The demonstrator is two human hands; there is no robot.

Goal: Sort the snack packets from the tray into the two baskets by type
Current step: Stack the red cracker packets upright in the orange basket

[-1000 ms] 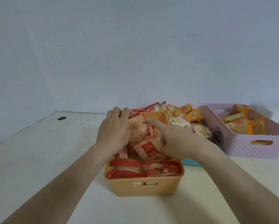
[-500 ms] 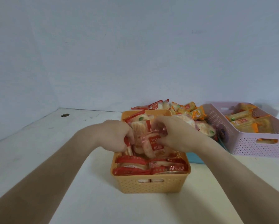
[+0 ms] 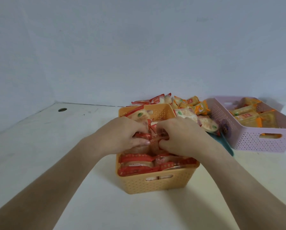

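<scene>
An orange basket stands in front of me, filled with several red-wrapped rice cracker packets. Both hands are inside it, over its middle. My left hand grips red packets with curled fingers. My right hand also curls round red packets right beside it. Behind the basket a teal tray holds a pile of mixed red and orange packets. A pink basket at the right holds several orange packets.
The white table meets a plain wall at the back. A round cable hole sits in the table's far left. The pink basket stands close against the tray's right side.
Both hands have moved down and toward me into the orange basket, pushing the held red packets lower among the others.
</scene>
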